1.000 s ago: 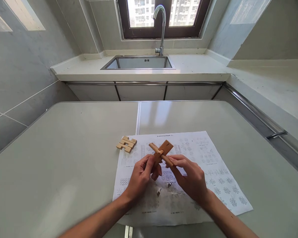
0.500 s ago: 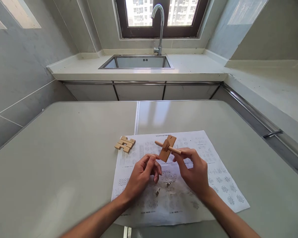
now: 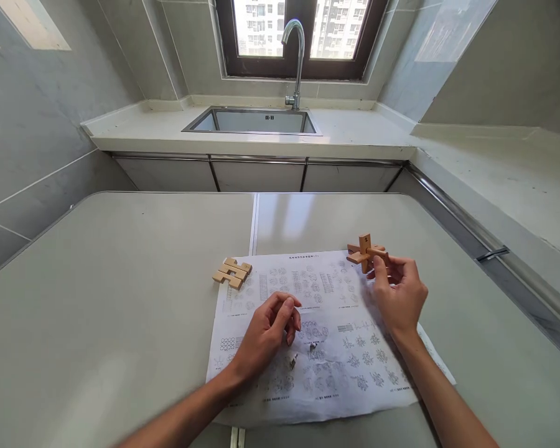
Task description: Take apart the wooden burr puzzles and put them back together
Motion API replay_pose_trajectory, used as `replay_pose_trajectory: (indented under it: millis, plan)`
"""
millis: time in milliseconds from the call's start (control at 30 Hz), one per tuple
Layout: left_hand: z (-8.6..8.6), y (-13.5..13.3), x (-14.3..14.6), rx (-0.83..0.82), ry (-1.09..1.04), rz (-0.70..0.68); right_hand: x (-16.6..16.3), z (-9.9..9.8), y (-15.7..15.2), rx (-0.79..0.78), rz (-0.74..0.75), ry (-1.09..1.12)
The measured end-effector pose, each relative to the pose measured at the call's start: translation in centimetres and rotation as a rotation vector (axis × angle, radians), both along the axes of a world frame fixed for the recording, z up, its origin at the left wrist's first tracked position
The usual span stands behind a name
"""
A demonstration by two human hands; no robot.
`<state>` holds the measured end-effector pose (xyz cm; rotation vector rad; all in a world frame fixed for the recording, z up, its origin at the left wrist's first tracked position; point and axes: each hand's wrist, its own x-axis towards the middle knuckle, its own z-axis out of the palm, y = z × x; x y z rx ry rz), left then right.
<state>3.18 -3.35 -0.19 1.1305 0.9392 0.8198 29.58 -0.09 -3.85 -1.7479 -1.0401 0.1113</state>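
My right hand (image 3: 398, 295) pinches a small wooden cross-shaped puzzle piece (image 3: 364, 251) at the far right corner of a printed paper sheet (image 3: 326, 336). My left hand (image 3: 268, 330) hovers over the middle of the sheet with its fingers loosely curled and nothing in them. A second group of notched wooden pieces (image 3: 232, 273) lies flat on the table (image 3: 121, 298) just off the sheet's far left corner. Two tiny dark bits (image 3: 302, 356) rest on the paper close to my left hand.
Beyond the table runs a white counter with a steel sink (image 3: 252, 120) and a curved tap (image 3: 293, 59) under a window. A counter with a metal rail (image 3: 466, 221) runs along the right. Grey tiled wall stands to the left.
My right hand carried the wooden cross away from my left hand, rightward and farther out to the sheet's corner. My left hand let go of it and stayed over the sheet.
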Motion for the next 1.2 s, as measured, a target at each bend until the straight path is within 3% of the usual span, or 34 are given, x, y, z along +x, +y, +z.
replay_pose_trajectory:
  millis: [200,700,867,967,1033,1200]
  plan:
    - [0.1,-0.1,-0.1,0.055,0.048,-0.041,1.6,-0.7,0.6,-0.038,-0.07,0.082]
    - [0.2,-0.3,-0.2,0.105,0.115,-0.086,2.8,-1.9,1.3,-0.104,-0.06,0.32]
    - [0.1,-0.2,-0.4,0.142,0.143,-0.093,2.7,-1.3,1.1,-0.037,-0.136,0.248]
    - [-0.3,0.1,-0.8,0.271,0.252,-0.051,2.2,-0.7,0.9,0.1,-0.194,0.158]
    - [-0.8,0.5,-1.2,0.444,0.376,0.019,1.7,-0.3,0.7,0.172,-0.179,0.128]
    - [-1.8,2.4,-2.7,0.937,0.74,0.223,-0.6,0.2,-0.4,0.16,0.05,0.049]
